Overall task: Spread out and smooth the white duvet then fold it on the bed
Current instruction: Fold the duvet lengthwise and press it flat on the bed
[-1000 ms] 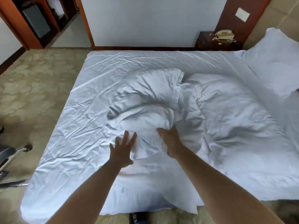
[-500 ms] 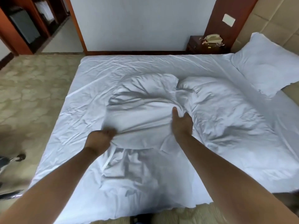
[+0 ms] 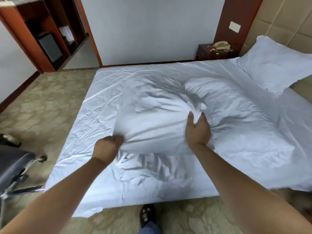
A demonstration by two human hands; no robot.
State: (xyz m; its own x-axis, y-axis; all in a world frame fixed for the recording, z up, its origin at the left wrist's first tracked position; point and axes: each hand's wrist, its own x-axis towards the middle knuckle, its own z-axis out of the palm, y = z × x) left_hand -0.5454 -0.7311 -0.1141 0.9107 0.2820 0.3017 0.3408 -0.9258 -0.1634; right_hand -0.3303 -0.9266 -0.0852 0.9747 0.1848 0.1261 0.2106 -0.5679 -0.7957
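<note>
Bed [image 3: 104, 92] on patterned carpet [image 3: 42, 102]

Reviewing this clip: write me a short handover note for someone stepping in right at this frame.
Left hand: fist gripping the near left edge of the white duvet.
Right hand: pinching a bunch of duvet fabric at its right side.
Duvet: bunched in a puffy heap mid-bed, over the wrinkled sheet; pillow at the head end, far right.
Done: both hands have hold.
Left: spread it out, smooth it, then fold it.
</note>
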